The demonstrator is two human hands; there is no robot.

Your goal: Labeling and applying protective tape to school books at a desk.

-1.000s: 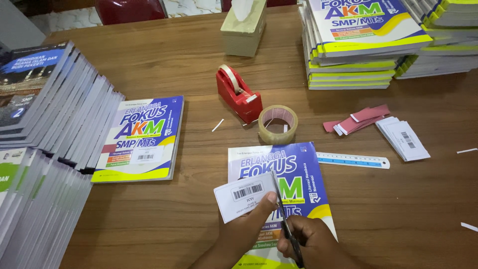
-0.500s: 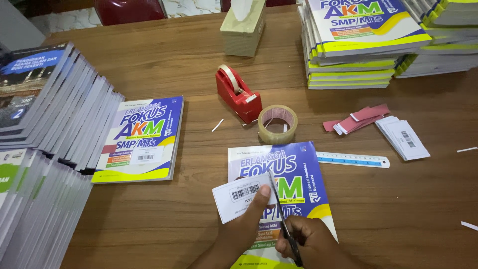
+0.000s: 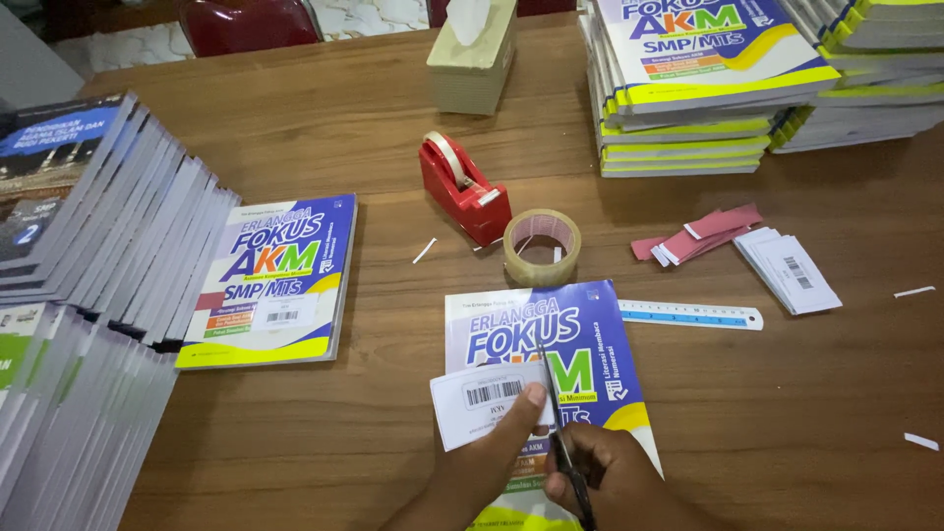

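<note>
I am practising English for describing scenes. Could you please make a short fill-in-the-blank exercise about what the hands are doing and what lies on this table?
1. The right hand cuts with a pair of ____.
2. The left hand holds a white barcode label over a purple ____.
3. The tape dispenser is coloured ____.
4. The blue ruler lies to the ____ of the book under the hands.

Missing words: scissors; book; red; right

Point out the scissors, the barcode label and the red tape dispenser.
scissors (image 3: 547, 383): head view, on the blades above the right hand.
barcode label (image 3: 482, 398): head view, on its printed white face.
red tape dispenser (image 3: 472, 197): head view, on its red body.
</note>
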